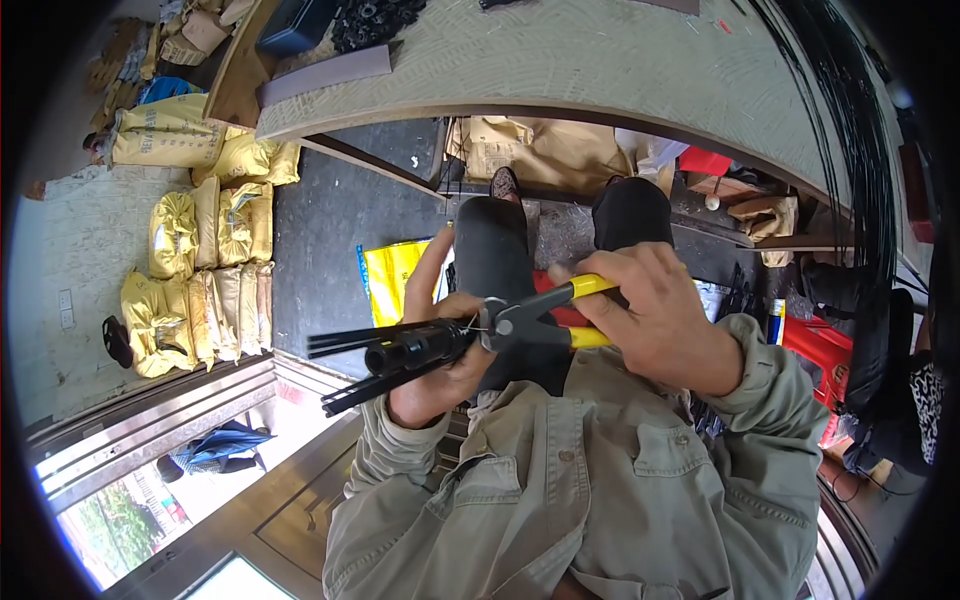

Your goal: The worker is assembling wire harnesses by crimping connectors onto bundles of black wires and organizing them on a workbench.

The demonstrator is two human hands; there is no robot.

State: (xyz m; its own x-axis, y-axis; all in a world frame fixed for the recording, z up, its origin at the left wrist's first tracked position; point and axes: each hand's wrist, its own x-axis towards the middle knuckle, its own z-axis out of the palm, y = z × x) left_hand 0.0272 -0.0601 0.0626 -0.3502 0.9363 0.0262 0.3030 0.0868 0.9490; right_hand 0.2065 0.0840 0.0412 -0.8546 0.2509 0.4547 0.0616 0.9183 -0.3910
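Note:
My left hand (430,396) is wrapped around what looks like a folded black umbrella frame (412,350), a thick tube with thin dark ribs pointing left. Its index finger stretches upward, apart from the frame. A pair of pliers (540,322) with yellow and black handles is gripped in my right hand (655,312). The round jaw end of the pliers meets the frame's right end, where thin bright wires show beside my left fingers. Exactly what the jaws pinch is too small to make out. Both hands are above my lap, over my dark trousers.
A pale worktop (560,60) crosses ahead, bearing a heap of small black parts (375,22). Yellow sacks (205,240) are stacked at left by the wall. Long black rods (850,130) hang at right. A red container (815,360) stands right; outside the doorway, someone carries a blue umbrella (225,442).

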